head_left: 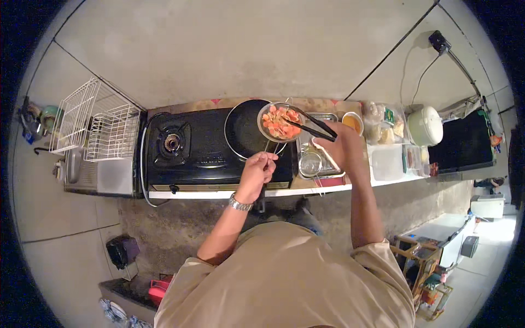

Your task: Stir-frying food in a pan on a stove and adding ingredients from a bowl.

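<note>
My left hand (pixel 259 171), with a metal watch at the wrist, is closed on the thin handle of a mesh strainer (pixel 262 131). Orange-red slices (pixel 280 121), which look like sausage or carrot, fill it. The strainer is held over the right side of a black frying pan (pixel 240 128) on the stove. My right hand (pixel 342 145) grips black tongs (pixel 316 124), whose tips reach in among the slices. Below that hand, a second, smaller strainer (pixel 310 163) lies on a metal tray (pixel 332 175). Whether the tongs pinch a slice, I cannot tell.
The black stove (pixel 210 156) has a bare burner (pixel 171 143) on the left. A white wire dish rack (pixel 112 131) stands beyond it. To the right are a bowl of orange-yellow food (pixel 353 121), bagged food (pixel 385 123), a plastic container (pixel 386 164) and a pale rice cooker (pixel 425 126).
</note>
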`<action>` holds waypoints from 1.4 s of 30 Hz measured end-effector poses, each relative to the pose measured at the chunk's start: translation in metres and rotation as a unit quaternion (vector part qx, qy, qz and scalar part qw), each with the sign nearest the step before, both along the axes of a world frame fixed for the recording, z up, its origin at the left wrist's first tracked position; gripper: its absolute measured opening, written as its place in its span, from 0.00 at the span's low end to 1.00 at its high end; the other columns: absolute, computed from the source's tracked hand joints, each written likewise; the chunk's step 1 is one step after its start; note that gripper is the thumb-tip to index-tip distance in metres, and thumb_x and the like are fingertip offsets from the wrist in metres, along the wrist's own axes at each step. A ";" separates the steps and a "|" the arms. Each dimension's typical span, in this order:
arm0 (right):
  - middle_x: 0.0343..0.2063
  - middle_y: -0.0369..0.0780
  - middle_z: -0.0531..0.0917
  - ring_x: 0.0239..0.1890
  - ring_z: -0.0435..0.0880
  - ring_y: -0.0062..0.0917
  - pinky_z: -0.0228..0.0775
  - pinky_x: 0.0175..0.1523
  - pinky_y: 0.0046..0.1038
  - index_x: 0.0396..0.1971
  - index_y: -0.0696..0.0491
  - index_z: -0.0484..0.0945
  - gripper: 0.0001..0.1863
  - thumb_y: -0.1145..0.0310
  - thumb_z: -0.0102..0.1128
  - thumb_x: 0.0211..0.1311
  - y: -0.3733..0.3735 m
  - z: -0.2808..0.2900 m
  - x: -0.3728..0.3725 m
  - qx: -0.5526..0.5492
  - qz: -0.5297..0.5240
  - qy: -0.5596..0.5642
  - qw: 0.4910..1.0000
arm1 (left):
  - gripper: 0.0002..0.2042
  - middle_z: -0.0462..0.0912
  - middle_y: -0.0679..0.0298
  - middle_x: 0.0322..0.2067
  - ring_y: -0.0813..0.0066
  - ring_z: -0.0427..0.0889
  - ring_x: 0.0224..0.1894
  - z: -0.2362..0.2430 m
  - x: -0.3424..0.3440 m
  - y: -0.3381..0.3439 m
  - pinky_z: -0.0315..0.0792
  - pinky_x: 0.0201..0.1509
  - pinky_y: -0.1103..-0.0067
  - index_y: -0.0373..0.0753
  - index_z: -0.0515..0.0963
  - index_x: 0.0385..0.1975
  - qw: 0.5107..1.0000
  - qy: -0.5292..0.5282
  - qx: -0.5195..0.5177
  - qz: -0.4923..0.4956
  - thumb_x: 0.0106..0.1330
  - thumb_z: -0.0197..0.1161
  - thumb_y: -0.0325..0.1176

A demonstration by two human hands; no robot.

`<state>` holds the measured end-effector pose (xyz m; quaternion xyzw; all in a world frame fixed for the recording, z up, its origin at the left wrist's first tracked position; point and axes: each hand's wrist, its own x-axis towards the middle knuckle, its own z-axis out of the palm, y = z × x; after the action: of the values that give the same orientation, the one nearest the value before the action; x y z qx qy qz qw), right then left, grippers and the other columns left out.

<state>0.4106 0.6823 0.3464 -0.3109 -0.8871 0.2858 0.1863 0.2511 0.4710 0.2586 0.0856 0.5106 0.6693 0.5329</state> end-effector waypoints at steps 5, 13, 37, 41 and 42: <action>0.38 0.48 0.89 0.41 0.90 0.35 0.78 0.47 0.31 0.49 0.56 0.85 0.23 0.63 0.76 0.54 0.059 0.000 0.096 -0.107 -0.021 -0.048 0.993 | 0.16 0.68 0.73 0.24 0.86 0.58 0.21 -0.014 0.115 0.059 0.56 0.23 0.84 0.35 0.75 0.48 0.997 -0.034 -0.009 0.068 0.84 0.43 0.40; 0.31 0.49 0.88 0.31 0.85 0.37 0.76 0.44 0.34 0.47 0.60 0.83 0.22 0.62 0.75 0.57 0.197 -0.120 0.244 -0.058 0.012 0.035 0.998 | 0.15 0.79 0.73 0.35 0.84 0.71 0.31 -0.104 0.273 0.203 0.65 0.30 0.83 0.46 0.76 0.50 0.986 -0.090 -0.054 0.129 0.83 0.42 0.44; 0.31 0.41 0.85 0.30 0.85 0.27 0.80 0.33 0.32 0.43 0.56 0.75 0.12 0.66 0.65 0.70 0.220 -0.298 0.309 -0.715 -0.094 0.149 0.677 | 0.13 0.80 0.53 0.42 0.62 0.83 0.38 -0.216 0.430 0.274 0.78 0.44 0.68 0.31 0.74 0.50 0.877 0.454 -0.127 0.097 0.70 0.61 0.30; 0.32 0.41 0.87 0.30 0.86 0.27 0.81 0.34 0.32 0.42 0.53 0.74 0.12 0.63 0.65 0.70 0.202 -0.281 0.309 -0.744 -0.113 0.066 0.655 | 0.09 0.79 0.57 0.39 0.69 0.81 0.36 -0.149 0.459 0.259 0.76 0.37 0.74 0.34 0.76 0.46 0.868 0.468 -0.113 0.124 0.70 0.63 0.28; 0.33 0.42 0.87 0.32 0.86 0.28 0.80 0.34 0.34 0.39 0.52 0.73 0.12 0.62 0.65 0.70 0.199 -0.276 0.308 -0.734 -0.122 0.062 0.665 | 0.09 0.80 0.58 0.40 0.73 0.81 0.37 -0.157 0.460 0.250 0.76 0.35 0.76 0.35 0.77 0.45 0.878 0.438 -0.157 0.112 0.70 0.65 0.29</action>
<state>0.7189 0.8811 0.0702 -0.4343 -0.3303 0.8379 -0.0141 0.7109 0.7212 0.1012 0.2280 0.7963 0.5297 0.1824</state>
